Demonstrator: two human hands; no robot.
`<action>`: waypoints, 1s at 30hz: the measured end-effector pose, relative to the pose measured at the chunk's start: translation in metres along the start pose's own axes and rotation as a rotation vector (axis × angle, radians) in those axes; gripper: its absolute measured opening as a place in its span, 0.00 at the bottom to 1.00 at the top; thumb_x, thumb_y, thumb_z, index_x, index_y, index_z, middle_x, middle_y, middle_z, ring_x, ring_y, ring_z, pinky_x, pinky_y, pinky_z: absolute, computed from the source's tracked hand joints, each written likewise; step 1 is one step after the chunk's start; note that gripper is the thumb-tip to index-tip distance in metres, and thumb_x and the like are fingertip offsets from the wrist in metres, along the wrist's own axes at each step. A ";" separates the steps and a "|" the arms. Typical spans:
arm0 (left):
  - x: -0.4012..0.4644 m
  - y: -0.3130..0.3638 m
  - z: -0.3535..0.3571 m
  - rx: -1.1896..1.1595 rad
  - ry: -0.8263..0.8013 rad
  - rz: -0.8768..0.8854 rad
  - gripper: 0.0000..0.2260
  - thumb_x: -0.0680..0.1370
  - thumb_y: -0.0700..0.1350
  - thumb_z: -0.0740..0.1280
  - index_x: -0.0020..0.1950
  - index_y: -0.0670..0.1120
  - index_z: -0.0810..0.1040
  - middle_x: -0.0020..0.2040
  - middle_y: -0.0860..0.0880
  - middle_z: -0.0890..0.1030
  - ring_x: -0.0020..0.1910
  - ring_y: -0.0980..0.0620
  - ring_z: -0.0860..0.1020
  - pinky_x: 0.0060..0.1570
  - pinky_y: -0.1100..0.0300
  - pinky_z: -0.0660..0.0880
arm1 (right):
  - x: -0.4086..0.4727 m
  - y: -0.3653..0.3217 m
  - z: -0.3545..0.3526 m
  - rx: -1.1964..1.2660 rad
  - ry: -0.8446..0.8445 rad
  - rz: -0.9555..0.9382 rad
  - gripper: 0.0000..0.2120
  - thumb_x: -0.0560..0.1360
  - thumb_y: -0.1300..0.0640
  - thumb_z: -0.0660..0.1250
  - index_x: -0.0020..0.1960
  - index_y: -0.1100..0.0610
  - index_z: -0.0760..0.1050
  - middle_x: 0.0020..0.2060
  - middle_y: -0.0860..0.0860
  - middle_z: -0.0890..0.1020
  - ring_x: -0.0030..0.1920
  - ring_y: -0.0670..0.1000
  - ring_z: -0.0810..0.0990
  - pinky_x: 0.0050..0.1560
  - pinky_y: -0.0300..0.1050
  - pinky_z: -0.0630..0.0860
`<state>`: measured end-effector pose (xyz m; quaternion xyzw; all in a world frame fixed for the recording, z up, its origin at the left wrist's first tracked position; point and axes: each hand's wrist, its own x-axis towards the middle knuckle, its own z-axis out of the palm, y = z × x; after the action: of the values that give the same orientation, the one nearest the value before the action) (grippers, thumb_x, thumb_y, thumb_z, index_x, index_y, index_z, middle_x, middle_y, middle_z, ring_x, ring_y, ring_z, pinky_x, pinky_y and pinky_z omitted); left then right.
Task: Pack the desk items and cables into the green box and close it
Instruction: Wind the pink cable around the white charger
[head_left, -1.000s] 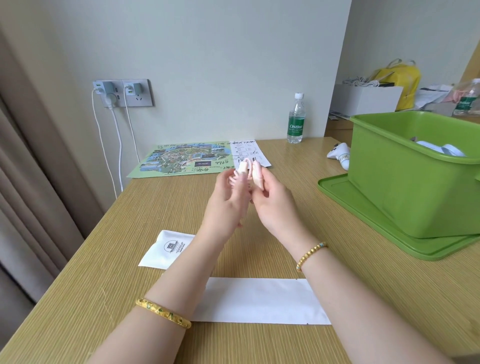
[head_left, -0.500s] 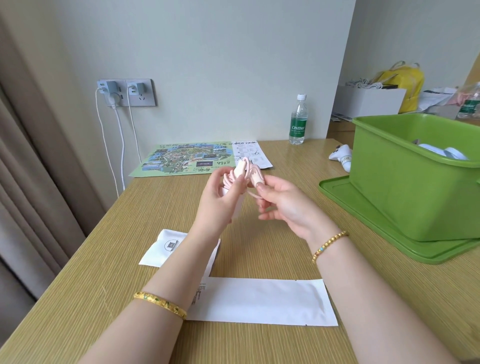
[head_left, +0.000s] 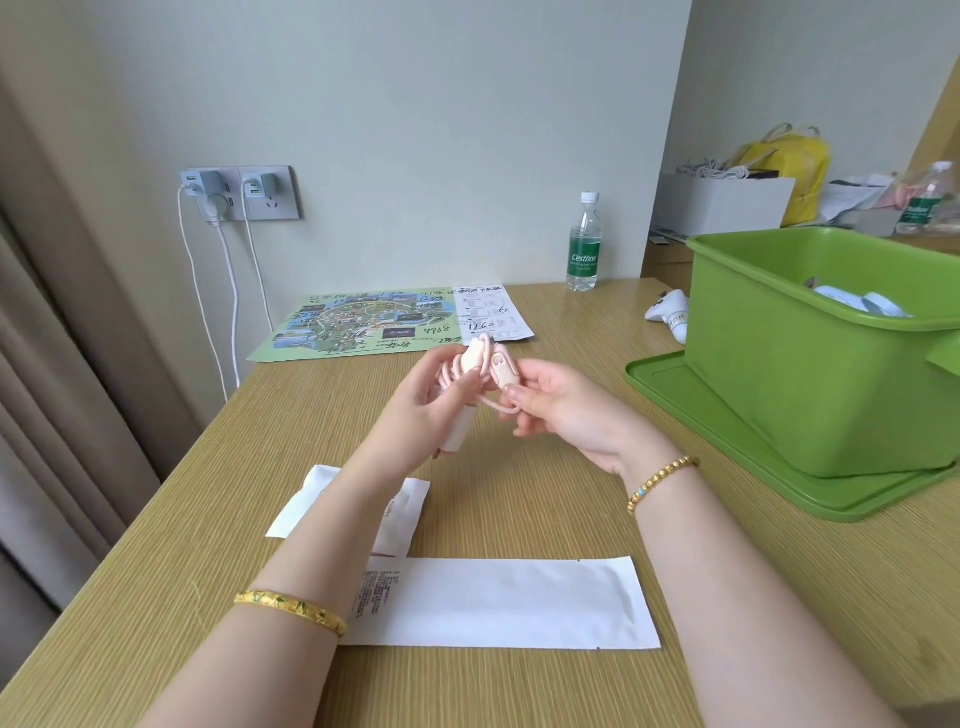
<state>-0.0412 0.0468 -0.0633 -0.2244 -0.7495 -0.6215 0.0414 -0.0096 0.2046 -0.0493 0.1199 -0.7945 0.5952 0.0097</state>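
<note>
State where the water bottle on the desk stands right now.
In the head view, the water bottle stands upright at the desk's far edge by the wall, right of the map and left of the green box.

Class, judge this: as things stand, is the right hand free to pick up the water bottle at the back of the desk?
Probably not yet: the right hand pinches the pink cable, though the desk towards the water bottle looks unobstructed.

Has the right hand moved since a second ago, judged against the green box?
Yes. The right hand, pinching the pink cable, has drawn a little away from the left hand and toward the green box.
</note>
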 end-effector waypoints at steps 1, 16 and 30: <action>0.000 0.000 -0.001 -0.014 -0.004 -0.014 0.09 0.79 0.47 0.62 0.59 0.51 0.73 0.40 0.53 0.78 0.31 0.61 0.73 0.23 0.68 0.68 | 0.000 0.000 0.000 0.006 -0.004 -0.005 0.09 0.80 0.65 0.55 0.53 0.56 0.72 0.37 0.48 0.73 0.36 0.46 0.73 0.40 0.39 0.75; 0.001 0.000 -0.004 0.083 -0.004 -0.001 0.04 0.80 0.47 0.59 0.52 0.49 0.70 0.36 0.55 0.75 0.25 0.63 0.72 0.21 0.67 0.69 | 0.000 0.001 0.001 -0.136 0.037 0.054 0.09 0.79 0.59 0.58 0.43 0.57 0.75 0.36 0.49 0.77 0.37 0.47 0.76 0.39 0.40 0.78; 0.004 -0.003 0.007 0.016 0.051 -0.003 0.03 0.81 0.46 0.58 0.52 0.51 0.70 0.39 0.56 0.79 0.30 0.65 0.76 0.24 0.68 0.70 | 0.009 0.001 0.019 0.538 0.384 -0.020 0.09 0.81 0.52 0.55 0.47 0.50 0.74 0.29 0.46 0.72 0.32 0.44 0.69 0.41 0.38 0.70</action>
<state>-0.0442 0.0538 -0.0664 -0.2070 -0.7536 -0.6209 0.0615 -0.0158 0.1857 -0.0546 0.0117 -0.5911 0.7954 0.1332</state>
